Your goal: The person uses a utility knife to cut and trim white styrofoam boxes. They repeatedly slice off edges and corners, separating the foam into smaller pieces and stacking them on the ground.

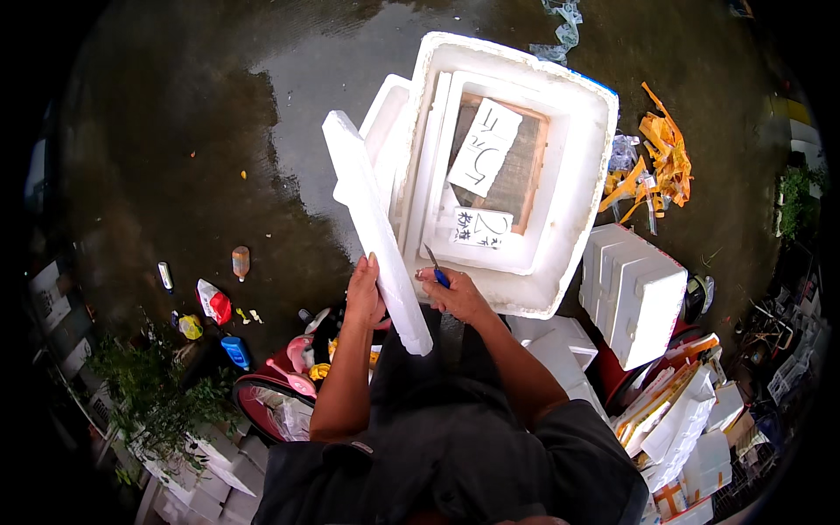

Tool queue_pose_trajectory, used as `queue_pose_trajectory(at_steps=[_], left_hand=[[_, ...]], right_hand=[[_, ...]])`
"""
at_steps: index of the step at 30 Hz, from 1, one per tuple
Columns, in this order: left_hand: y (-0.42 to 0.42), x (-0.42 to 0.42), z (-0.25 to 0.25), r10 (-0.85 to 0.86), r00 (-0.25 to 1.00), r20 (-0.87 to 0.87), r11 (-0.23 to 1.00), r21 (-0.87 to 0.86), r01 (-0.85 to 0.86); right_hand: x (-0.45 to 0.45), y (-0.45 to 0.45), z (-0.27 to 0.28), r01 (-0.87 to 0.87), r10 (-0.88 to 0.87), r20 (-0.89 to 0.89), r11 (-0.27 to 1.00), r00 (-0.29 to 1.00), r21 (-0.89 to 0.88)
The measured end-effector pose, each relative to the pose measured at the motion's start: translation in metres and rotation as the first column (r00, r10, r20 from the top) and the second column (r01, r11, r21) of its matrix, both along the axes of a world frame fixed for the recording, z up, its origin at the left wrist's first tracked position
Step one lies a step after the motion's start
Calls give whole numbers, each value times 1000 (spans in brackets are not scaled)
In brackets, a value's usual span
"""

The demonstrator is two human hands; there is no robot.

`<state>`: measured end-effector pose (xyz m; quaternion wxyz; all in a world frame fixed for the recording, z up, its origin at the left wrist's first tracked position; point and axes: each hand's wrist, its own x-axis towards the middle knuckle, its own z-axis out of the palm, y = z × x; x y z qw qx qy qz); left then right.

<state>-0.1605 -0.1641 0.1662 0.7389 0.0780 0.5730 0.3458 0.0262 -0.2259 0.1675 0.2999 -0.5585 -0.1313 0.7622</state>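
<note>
My left hand (365, 294) grips the edge of a long white polystyrene foam slab (375, 216), which stands tilted on edge before me. In my right hand (459, 296) is a small knife with a blue handle (440, 278), its thin blade pointing away from me. Just beyond that hand rests a large white foam box (584, 190), with a smaller foam box (537, 210) nested inside. Two foam pieces with handwriting, one larger (485, 147) and one smaller (483, 227), lie in it over a wood-framed panel (525, 174).
More foam boxes (630, 289) are stacked at right, near crumpled orange tape (666, 157). Broken foam (682, 420) piles up at lower right. At left are a plastic bottle (241, 262), a blue bottle (235, 352), a red bin (246, 400) and a leafy plant (151, 387). The ground (177, 111) looks wet.
</note>
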Motion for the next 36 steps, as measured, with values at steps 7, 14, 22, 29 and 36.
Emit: queue_pose_trajectory(at_steps=[7, 14, 22, 29, 36], left_hand=[[-7, 23, 13, -140, 972, 191, 989, 80, 127], [-36, 60, 16, -206, 947, 245, 978, 37, 204], [-29, 89, 66, -337, 939, 60, 941, 52, 335], [-14, 39, 59, -518, 790, -329, 827, 42, 560], [-8, 55, 46, -378, 770, -514, 855, 126, 503]], right_hand=[[3, -32, 27, 152, -144, -186, 988, 972, 28], [29, -55, 47, 99, -104, 17, 981, 994, 165], [87, -108, 32, 159, -251, 522, 963, 815, 216], [239, -162, 28, 739, -798, 391, 586, 458, 332], [300, -226, 6, 847, -818, 566, 367, 98, 384]])
